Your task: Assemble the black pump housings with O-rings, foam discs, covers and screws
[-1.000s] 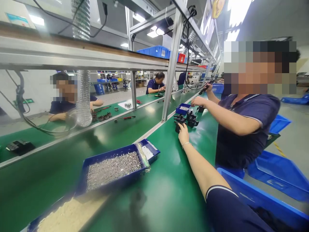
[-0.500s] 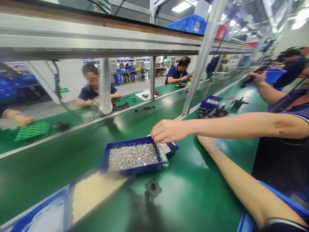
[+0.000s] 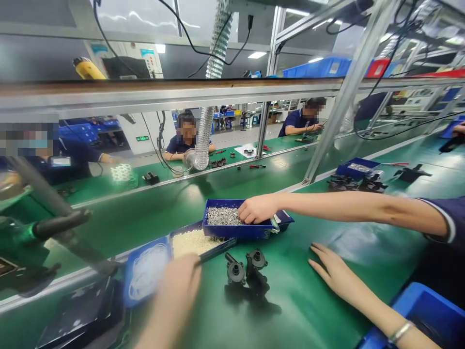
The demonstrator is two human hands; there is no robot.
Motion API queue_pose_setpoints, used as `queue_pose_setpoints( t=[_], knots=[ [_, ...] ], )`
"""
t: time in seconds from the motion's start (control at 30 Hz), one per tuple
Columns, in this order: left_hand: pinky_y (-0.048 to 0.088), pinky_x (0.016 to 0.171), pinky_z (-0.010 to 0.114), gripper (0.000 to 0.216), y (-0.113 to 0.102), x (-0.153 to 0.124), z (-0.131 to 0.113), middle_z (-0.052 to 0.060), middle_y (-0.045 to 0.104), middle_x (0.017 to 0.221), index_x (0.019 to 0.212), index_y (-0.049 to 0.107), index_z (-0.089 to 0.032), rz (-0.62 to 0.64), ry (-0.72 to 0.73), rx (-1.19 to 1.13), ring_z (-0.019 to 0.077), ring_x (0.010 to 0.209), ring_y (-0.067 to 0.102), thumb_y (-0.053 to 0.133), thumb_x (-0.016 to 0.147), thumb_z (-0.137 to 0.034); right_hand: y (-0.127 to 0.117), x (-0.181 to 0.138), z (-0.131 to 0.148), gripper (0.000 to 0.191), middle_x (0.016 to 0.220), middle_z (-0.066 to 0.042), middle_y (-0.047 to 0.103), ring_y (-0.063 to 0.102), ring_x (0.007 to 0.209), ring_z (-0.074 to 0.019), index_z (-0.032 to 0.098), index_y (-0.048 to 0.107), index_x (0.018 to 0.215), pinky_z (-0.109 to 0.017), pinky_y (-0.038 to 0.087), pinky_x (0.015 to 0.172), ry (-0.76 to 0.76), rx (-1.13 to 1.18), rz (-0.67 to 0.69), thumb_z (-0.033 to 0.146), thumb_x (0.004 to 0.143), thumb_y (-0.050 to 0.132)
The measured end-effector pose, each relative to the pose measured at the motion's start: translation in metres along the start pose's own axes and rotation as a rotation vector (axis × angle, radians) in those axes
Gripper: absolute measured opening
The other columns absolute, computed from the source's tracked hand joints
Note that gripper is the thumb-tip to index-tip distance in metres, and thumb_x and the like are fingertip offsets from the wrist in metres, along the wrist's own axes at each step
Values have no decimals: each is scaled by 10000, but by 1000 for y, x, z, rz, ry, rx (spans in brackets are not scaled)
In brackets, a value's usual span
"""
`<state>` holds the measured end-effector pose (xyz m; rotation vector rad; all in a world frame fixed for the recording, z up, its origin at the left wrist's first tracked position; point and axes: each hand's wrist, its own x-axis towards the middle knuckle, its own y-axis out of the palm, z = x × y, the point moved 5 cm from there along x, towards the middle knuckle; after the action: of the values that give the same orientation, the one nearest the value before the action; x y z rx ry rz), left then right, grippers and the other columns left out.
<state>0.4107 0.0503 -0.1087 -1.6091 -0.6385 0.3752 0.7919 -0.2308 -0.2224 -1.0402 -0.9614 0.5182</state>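
Observation:
My right hand (image 3: 181,281), smeared by motion, reaches up from the bottom edge. It overlaps the near side of a tray of small cream-coloured pieces (image 3: 194,241) and the right edge of a blue tray of clear, thin rings (image 3: 148,269). Whether it touches either tray, or holds anything, the blur hides. To its right, two black plastic housings (image 3: 236,272) with round flanged ends stand close together on the green bench. Behind the cream pieces is a blue bin of short metal pins or screws (image 3: 223,216). My left hand is out of view.
A co-worker's hand (image 3: 259,208) dips into the metal pieces; the same person's other hand (image 3: 332,266) rests on the bench. At left stand a green machine with a black handle (image 3: 60,227) and a dark, shiny tray (image 3: 82,315). A metal post (image 3: 330,97) rises behind.
The view has swung left. My right hand has come in from below. The co-worker's hand has moved from the bin's right edge into the metal pieces. A second black housing shows clearly.

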Motion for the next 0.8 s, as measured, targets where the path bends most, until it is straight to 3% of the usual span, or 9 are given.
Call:
queue_pose_setpoints(
  t=[0.07, 0.13, 0.23, 0.43, 0.6, 0.7, 0.8],
  knots=[
    [460, 947, 398, 313, -16, 41, 10, 125, 722, 1063, 1012, 686, -152, 55, -8, 39, 247, 1029, 661, 385, 934, -190, -5, -5, 10, 627, 1360, -191, 549, 548, 1255, -319, 88, 642, 1234, -483, 452, 1093, 5, 1, 34, 575, 938, 381],
    [470, 824, 368, 175, -23, 71, 18, 128, 738, 849, 734, 680, -139, 120, -36, 69, 273, 881, 690, 523, 810, -146, -14, -7, 22, 592, 1332, -203, 568, 567, 1233, -318, 74, 652, 1218, -483, 473, 1072, -6, -3, 42, 533, 943, 398],
    [433, 690, 288, 114, -23, 89, 21, 87, 733, 759, 625, 641, -169, 172, -42, 72, 236, 762, 688, 607, 732, -190, -29, -7, 40, 501, 1310, -190, 587, 594, 1200, -302, 90, 667, 1192, -463, 506, 1041, -23, -17, 24, 463, 948, 438],
    [417, 675, 268, 338, -31, 74, 5, 77, 728, 741, 600, 631, -202, 154, -11, 51, 226, 759, 681, 511, 852, -393, -50, 17, 68, 349, 1258, -153, 614, 611, 1161, -268, 137, 660, 1154, -468, 526, 1012, -48, -2, -98, 323, 982, 421],
    [456, 726, 267, 356, -45, 68, -5, 59, 715, 750, 739, 696, -260, 83, 28, -31, 222, 812, 677, 472, 872, -502, -55, 71, 90, 317, 1250, -153, 591, 563, 1191, -242, 129, 625, 1174, -499, 474, 1053, -105, 39, -143, 241, 1004, 381],
    [486, 779, 299, 414, -44, 61, 4, 84, 731, 884, 775, 718, -236, -41, 13, -154, 237, 874, 672, 432, 883, -516, -44, 116, 98, 261, 1180, -141, 615, 578, 1146, -218, 105, 636, 1111, -457, 485, 1019, -104, 57, -39, 223, 999, 432],
    [520, 853, 330, 467, -34, 42, 20, 71, 731, 1021, 889, 735, -224, -150, -79, -346, 246, 972, 662, 399, 896, -548, -21, 163, 100, 219, 1003, -82, 656, 638, 960, -170, 98, 644, 1003, -380, 538, 889, -51, 77, 152, 292, 969, 549]
  ],
)
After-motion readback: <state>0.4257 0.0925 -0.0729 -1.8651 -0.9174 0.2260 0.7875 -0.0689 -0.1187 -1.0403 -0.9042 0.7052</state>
